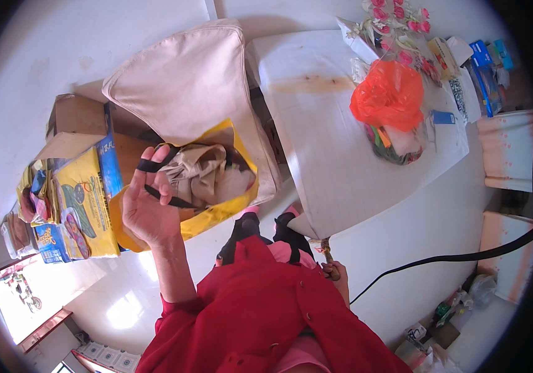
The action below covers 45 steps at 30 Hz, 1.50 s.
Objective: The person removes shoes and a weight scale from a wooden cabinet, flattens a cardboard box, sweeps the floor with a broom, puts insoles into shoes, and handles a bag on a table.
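My left hand point(151, 208) is raised over the left side, with the black straps point(182, 200) of a yellow bag threaded between its bent fingers. The mouth of that yellow bag point(244, 149) gapes upward, and crumpled beige cloth point(201, 171) lies inside. Low at my right side, my right hand point(336, 275) is closed around a thin brownish object point(326, 250) with a ragged upper end; its kind I cannot make out. The table corner is close to that object.
A pale cloth-covered chair point(185, 74) stands behind the bag. On the white-covered table point(316, 155) are an orange-red plastic bag point(387, 93), pink flowers point(397, 18) and a blue box point(443, 117). Cardboard boxes point(77, 118) stand left. A black cord point(428, 261) hangs at right.
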Each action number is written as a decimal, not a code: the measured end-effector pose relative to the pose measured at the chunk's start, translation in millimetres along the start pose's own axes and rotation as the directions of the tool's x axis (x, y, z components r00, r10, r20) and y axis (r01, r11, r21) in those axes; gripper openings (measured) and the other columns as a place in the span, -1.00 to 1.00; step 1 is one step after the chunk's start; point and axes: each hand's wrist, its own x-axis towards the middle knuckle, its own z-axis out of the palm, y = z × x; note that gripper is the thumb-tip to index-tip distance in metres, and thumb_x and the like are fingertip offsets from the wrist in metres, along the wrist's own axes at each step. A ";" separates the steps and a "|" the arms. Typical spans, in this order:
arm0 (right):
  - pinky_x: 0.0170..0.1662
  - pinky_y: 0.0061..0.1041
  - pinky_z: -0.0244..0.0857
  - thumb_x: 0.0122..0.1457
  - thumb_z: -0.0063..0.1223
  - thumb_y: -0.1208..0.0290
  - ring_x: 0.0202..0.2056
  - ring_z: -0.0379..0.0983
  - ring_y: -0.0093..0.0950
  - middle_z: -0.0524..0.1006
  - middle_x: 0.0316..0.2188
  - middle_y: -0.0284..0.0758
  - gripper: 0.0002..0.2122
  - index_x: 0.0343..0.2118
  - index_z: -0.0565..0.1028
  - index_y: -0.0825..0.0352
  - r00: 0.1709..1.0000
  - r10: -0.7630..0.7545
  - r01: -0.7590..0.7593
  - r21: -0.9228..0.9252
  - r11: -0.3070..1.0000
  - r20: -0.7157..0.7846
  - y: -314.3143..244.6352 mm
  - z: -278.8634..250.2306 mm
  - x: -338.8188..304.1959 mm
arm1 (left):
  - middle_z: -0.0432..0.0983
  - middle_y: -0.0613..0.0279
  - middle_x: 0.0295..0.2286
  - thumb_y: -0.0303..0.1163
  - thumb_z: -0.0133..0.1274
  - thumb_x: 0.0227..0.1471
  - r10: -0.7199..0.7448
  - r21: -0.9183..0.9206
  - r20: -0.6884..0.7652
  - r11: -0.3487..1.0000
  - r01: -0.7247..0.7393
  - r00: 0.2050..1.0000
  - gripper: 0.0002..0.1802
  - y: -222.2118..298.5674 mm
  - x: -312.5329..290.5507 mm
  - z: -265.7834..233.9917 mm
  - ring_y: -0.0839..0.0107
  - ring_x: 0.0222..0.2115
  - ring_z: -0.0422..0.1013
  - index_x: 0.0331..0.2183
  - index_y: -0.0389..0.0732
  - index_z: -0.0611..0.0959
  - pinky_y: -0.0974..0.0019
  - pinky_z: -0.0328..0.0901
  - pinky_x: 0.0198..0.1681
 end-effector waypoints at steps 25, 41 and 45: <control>-0.47 -0.74 0.18 0.05 -0.05 0.43 -0.56 0.28 -0.67 0.33 -0.61 -0.46 -0.88 -0.52 0.29 0.31 0.995 -0.041 0.027 -0.145 0.989 -0.095 49.4 -28.5 14.5 | 0.44 -0.03 -0.24 -0.39 -0.12 0.01 -0.372 -0.157 0.049 0.914 0.375 0.927 -0.66 -135.6 140.4 -71.6 0.37 -0.39 0.38 -0.19 -0.42 0.44 0.45 0.29 -0.28; -0.59 -0.61 0.12 0.01 -0.03 0.40 -0.64 0.23 -0.62 0.34 -0.64 -0.43 -0.85 -0.47 0.26 0.30 0.995 0.087 -0.081 0.114 0.990 -0.045 46.1 -36.9 25.9 | 0.42 -0.05 -0.23 -0.45 -0.10 -0.03 -0.212 -0.415 -0.126 0.898 0.142 0.969 -0.73 -125.6 167.3 -80.2 0.32 -0.30 0.39 -0.27 -0.43 0.43 0.41 0.26 -0.36; -0.63 -0.65 0.12 0.04 -0.05 0.40 -0.65 0.23 -0.62 0.34 -0.63 -0.40 -0.86 -0.46 0.27 0.32 0.986 0.143 -0.139 0.056 0.989 -0.087 48.9 -40.6 22.4 | 0.42 -0.12 -0.23 -0.49 -0.10 -0.03 -0.228 -0.465 -0.092 0.870 0.161 0.969 -0.73 -142.5 173.9 -94.3 0.28 -0.27 0.39 -0.24 -0.44 0.41 0.36 0.26 -0.33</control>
